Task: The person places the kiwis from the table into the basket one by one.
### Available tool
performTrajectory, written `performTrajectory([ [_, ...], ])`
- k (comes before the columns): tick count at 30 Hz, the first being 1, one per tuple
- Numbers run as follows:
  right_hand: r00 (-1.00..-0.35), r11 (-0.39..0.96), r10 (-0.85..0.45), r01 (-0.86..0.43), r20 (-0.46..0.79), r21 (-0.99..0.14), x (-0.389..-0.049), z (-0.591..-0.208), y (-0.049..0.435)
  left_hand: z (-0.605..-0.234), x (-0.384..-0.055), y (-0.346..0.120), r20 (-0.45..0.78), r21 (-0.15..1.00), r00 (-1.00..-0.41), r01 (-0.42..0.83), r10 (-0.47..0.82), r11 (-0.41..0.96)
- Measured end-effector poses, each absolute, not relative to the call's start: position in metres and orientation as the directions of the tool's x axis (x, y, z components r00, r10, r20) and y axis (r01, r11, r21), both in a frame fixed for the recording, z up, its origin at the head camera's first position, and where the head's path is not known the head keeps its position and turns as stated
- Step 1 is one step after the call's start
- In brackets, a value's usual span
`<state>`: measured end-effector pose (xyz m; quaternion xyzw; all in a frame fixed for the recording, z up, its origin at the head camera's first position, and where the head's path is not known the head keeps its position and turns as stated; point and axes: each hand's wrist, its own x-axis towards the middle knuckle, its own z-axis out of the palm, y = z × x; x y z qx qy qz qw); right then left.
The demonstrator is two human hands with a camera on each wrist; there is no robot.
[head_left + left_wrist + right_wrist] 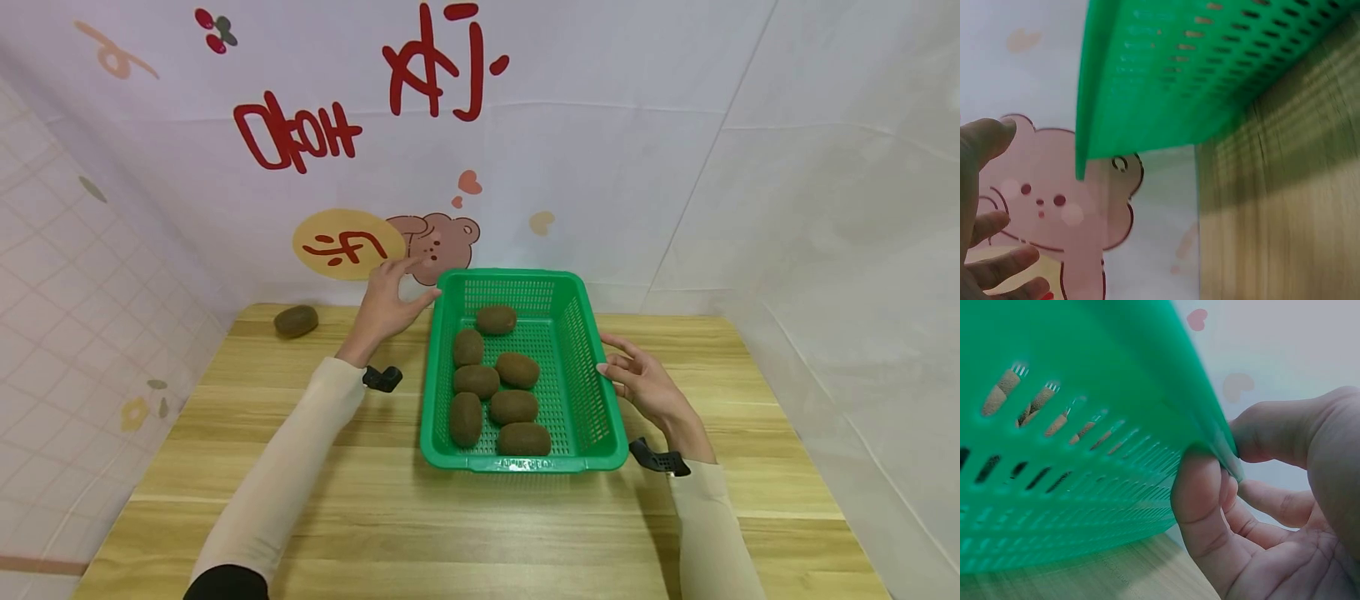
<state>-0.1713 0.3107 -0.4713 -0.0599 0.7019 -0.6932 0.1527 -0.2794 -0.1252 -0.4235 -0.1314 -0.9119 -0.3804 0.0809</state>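
Observation:
A green plastic basket (525, 464) with slotted walls is over the middle of the wooden table, and several brown kiwis (517, 370) lie in it, mostly along its left side. My right hand (647, 385) pinches the basket's right rim, thumb on top and fingers curled beneath, as the right wrist view shows close up (1272, 531). Beside the far left corner is my left hand (390, 302), its thumb and fingers spread with nothing between them. In the left wrist view a gap shows between these fingers (1007, 265) and the basket's rim (1088, 94).
One more kiwi (296, 321) lies alone at the table's back left corner. White cloth printed with a bear (442, 250) and red lettering hangs behind the table (360, 500). Similar cloth runs along both sides.

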Motion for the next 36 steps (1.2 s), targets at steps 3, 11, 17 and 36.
performTrajectory([
  [3,-0.946,0.029,-0.297,0.129,-0.132,-0.991,-0.171,-0.471,0.311,-0.427,-0.279,-0.133,0.242,0.662,-0.957,0.281,0.156,0.695],
  [11,-0.946,0.035,-0.296,0.126,-0.131,-0.991,-0.170,-0.471,0.311,-0.438,-0.276,-0.157,0.211,0.627,-0.971,0.224,0.114,0.747],
  [17,-0.945,0.032,-0.299,0.126,-0.130,-0.992,-0.171,-0.471,0.311,-0.444,-0.273,-0.175,0.164,0.622,-0.983,0.165,0.079,0.766],
  [36,-0.946,0.045,-0.293,0.130,-0.137,-0.991,-0.171,-0.472,0.311,-0.460,-0.272,-0.248,0.094,0.536,-0.995,0.017,-0.039,0.844],
])
